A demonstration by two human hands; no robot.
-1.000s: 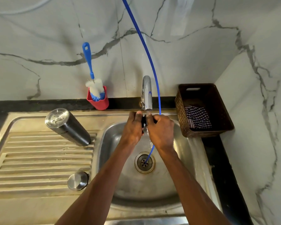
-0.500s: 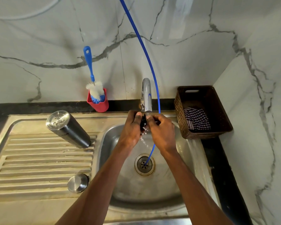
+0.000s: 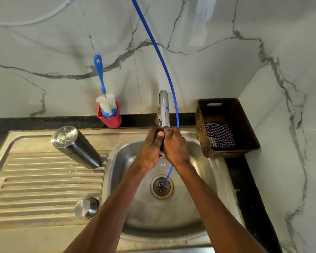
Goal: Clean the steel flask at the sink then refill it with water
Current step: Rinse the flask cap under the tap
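The steel flask (image 3: 78,148) stands upside down, base up, on the drainboard (image 3: 35,181) left of the sink bowl (image 3: 195,161). Its round steel cap (image 3: 86,208) lies near the drainboard's front right corner. My left hand (image 3: 149,149) and my right hand (image 3: 176,149) meet right under the tap spout (image 3: 163,108). Both grip a small black piece (image 3: 161,144) between them, which my fingers mostly hide. A little water shows just below my hands.
A blue hose (image 3: 164,70) drops from above, passes behind my right hand and ends in the drain (image 3: 161,187). A blue bottle brush (image 3: 103,88) stands in a red holder (image 3: 111,117) at the wall. A brown basket (image 3: 244,143) holds a checked cloth (image 3: 220,135) on the right.
Both hands have stayed together under the tap and crept slightly up toward the spout, fingers shifting round the black piece. The flask and cap have not moved.
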